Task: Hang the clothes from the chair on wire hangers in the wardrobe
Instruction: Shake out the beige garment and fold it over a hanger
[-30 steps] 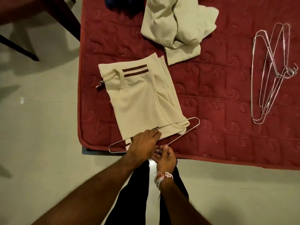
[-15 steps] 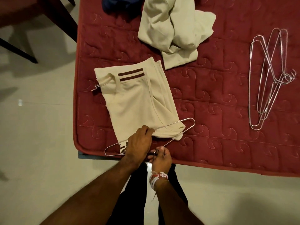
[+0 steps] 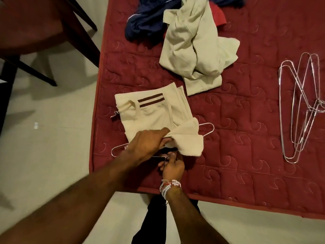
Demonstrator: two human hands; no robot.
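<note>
1. Head view, looking down on a red quilted mattress (image 3: 246, 155) whose near-left corner sits at about 7 o'clock from the frame's centre.
2. A folded cream garment (image 3: 153, 117) with two dark brown stripes lies on the mattress just left of centre, close to the mattress's left edge.
3. A wire hanger (image 3: 213, 128) lies at the garment's near end. One shoulder loop pokes out at 3 o'clock of the near hem, the other at 8 o'clock beside the left wrist.
4. The left hand (image 3: 147, 143) comes in from 7 o'clock. Its fingers and thumb grip the garment's near hem, which is bunched and turned up toward 3 o'clock over the hanger.
5. The right hand (image 3: 173, 166) is at 6 o'clock of the garment, fingers curled, pinching the hanger's wire at its neck. The hook cannot be made out there. Bead bracelets (image 3: 169, 187) ring that wrist.
6. A bunch of spare hangers (image 3: 299, 103) lies on the mattress at 3 o'clock, well apart from both hands.
7. A crumpled pale garment (image 3: 195, 50) lies at 1 o'clock of the cream one, its lower edge just beside the cream garment's far corner. A navy garment (image 3: 146, 20) lies at its 10 o'clock, touching it.
8. A dark wooden chair (image 3: 35, 23) stands on the pale floor at 10 o'clock, off the mattress.
</note>
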